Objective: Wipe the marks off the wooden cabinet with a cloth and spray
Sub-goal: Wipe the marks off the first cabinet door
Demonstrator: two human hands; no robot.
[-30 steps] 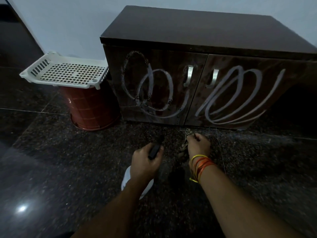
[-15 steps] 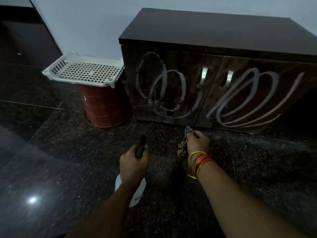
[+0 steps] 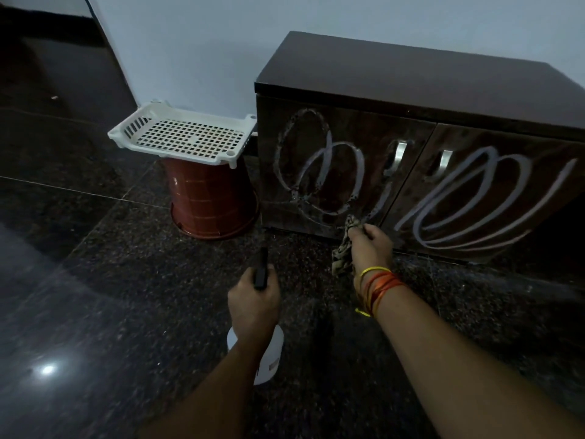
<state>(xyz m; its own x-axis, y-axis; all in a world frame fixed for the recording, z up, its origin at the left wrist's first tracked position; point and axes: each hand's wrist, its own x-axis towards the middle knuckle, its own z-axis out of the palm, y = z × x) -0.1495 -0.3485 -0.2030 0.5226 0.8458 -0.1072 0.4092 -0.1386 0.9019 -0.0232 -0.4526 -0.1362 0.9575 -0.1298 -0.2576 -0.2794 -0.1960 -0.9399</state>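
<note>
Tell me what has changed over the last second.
The right hand has lifted the cloth off the floor to the bottom edge of the cabinet's left door. The left hand still grips the spray bottle. The marks remain unwiped; basket and pot are unmoved.

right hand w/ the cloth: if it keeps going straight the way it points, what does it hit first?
Most likely the lower part of the left cabinet door, near the white marks. The right hand grips the cloth just short of that door; nothing shows between them, though depth is unclear from this one view.
</note>
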